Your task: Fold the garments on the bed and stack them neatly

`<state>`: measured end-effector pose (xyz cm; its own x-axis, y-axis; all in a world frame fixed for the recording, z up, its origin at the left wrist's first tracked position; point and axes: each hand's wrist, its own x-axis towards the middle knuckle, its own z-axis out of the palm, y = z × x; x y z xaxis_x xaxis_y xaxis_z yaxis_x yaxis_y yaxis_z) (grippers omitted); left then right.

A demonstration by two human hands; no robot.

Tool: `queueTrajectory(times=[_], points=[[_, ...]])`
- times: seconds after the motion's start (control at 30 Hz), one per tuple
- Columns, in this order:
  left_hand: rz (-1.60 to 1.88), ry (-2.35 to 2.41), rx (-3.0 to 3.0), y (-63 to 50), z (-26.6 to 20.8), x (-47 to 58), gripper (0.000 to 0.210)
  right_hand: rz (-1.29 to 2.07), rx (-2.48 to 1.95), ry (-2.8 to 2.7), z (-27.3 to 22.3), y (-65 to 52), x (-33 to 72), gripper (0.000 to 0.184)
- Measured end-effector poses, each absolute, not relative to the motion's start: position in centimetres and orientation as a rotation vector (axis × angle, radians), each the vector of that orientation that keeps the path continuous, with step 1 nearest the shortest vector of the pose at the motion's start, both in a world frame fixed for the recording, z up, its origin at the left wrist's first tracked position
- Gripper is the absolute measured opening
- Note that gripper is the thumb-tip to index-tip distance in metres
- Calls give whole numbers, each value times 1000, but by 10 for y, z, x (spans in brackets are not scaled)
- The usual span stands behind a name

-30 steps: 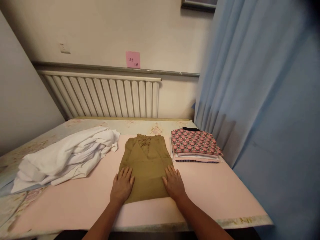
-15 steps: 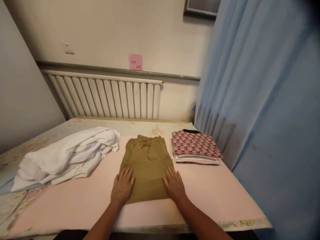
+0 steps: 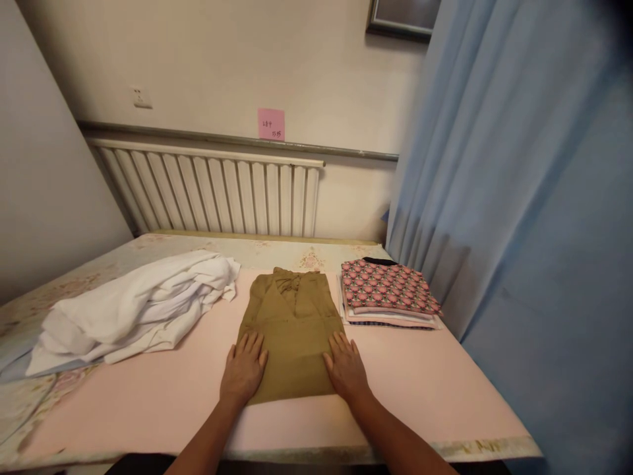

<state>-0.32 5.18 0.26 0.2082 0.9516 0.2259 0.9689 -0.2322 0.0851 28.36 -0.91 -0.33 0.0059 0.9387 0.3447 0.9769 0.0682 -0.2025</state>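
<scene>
In the head view, an olive-brown garment [image 3: 295, 349], folded into a rough rectangle with a gathered part at its far end, lies flat in front of me. My left hand [image 3: 244, 366] rests open on its left edge, fingers pointing away from me. On the opposite edge my right hand [image 3: 347, 366] lies flat in the same way. Neither hand grasps the cloth. Under the garment is a pink sheet [image 3: 163, 409]. A stack of folded clothes, topped by a pink-and-dark patterned garment [image 3: 388, 288], sits to the right, beyond my right hand.
Heaped white cloth [image 3: 133, 307] lies on the left over a floral cover [image 3: 74, 284]. A blue curtain [image 3: 544, 218] hangs along the right side. Behind stand a white radiator [image 3: 212, 188] and a wall with a pink note [image 3: 271, 124].
The whole view has shifted very slightly. Both hands stay in place on the olive-brown garment, and nothing else has visibly moved.
</scene>
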Motion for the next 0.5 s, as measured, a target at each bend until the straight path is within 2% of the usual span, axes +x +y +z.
queueTrajectory(times=[0.5], points=[[-355, -1899, -2382, 51, 4, -3, 54, -131, -1891, -1957, -8, -7, 284, 47]])
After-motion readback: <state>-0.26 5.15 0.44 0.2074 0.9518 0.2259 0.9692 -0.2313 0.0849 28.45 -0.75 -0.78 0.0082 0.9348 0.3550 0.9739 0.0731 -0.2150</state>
